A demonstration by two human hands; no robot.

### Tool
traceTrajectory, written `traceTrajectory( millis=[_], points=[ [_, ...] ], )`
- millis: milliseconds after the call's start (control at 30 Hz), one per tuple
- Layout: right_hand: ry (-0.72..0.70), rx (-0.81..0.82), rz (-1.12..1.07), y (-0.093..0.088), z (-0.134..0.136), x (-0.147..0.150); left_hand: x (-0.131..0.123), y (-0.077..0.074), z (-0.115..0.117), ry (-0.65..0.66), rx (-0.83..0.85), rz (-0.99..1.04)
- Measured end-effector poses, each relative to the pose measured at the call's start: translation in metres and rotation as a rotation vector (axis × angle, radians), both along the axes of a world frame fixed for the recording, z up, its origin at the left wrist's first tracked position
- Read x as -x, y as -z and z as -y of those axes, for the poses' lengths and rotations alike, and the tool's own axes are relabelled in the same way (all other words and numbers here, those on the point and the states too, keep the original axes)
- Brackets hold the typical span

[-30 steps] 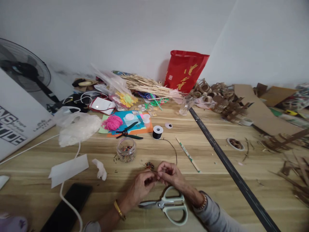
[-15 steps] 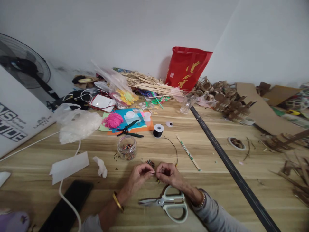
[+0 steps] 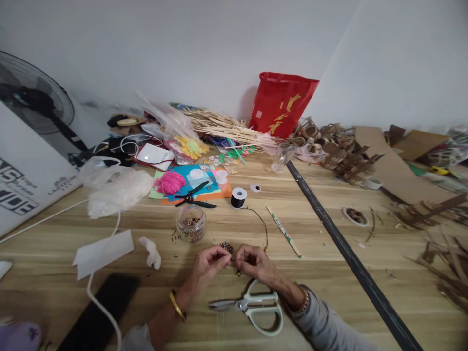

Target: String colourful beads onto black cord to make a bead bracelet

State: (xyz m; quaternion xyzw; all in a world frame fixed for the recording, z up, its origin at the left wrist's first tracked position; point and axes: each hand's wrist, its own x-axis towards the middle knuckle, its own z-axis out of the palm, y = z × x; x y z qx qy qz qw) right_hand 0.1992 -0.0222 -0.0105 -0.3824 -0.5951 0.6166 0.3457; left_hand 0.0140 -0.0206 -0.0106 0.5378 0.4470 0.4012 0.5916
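Note:
My left hand is closed in a pinch on a thin black cord. Facing it a small gap away, my right hand pinches the same cord, of which only a tiny stretch shows between the fingertips. From the black spool a cord curves down to a yellowish bead beside my right hand. A small pile of dark, mixed-colour beads lies just beyond the fingertips. Left of it stands a clear jar of colourful beads. White-handled scissors rest below my hands, blades pointing left.
Black-handled snips and pink yarn lie on coloured sheets. A wrapped chopstick is to the right, before a long dark strip. A phone-like black slab, white cable and crumpled tissue lie left.
My hands stay in nearly the same place, fingertips still pinched together. Less of the cord shows between them, and the whole view has shifted slightly.

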Motion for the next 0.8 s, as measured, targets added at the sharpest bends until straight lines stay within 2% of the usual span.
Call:
traceTrajectory(
  millis=[200, 333, 500, 667, 800],
  points=[
    [0.057, 0.041, -0.106, 0.000, -0.001, 0.000, 0.001, -0.001, -0.001, 0.023, 0.016, 0.002],
    [0.053, 0.107, -0.202, 0.004, -0.002, 0.003, 0.000, 0.000, 0.000, 0.021, -0.102, -0.021],
    [-0.018, 0.198, -0.199, 0.007, -0.002, 0.006, -0.001, 0.000, 0.000, 0.016, -0.308, -0.014],
    [-0.011, 0.217, -0.185, 0.008, -0.003, 0.005, 0.000, -0.001, 0.000, 0.009, -0.345, -0.019],
    [0.019, 0.170, -0.130, 0.010, -0.004, 0.005, -0.001, -0.002, 0.001, 0.002, -0.346, -0.067]
  ],
)
